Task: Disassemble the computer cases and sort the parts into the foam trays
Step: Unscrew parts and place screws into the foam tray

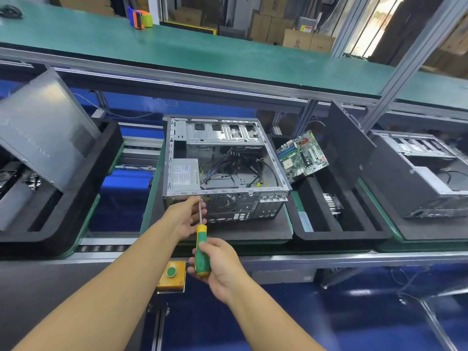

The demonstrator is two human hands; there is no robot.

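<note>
The right hand (217,264) grips the green-and-yellow screwdriver (201,239) by its handle. The left hand (186,215) pinches its shaft, hiding the tip at the computer case's (222,196) near left corner. The case lies open toward the dark pad's (253,229) far edge, showing cables (228,165) and a grey power supply (184,174).

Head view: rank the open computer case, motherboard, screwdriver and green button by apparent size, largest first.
1. open computer case
2. motherboard
3. screwdriver: longer than the motherboard but thin, and nearer the camera, so this pair is unsure
4. green button
</note>
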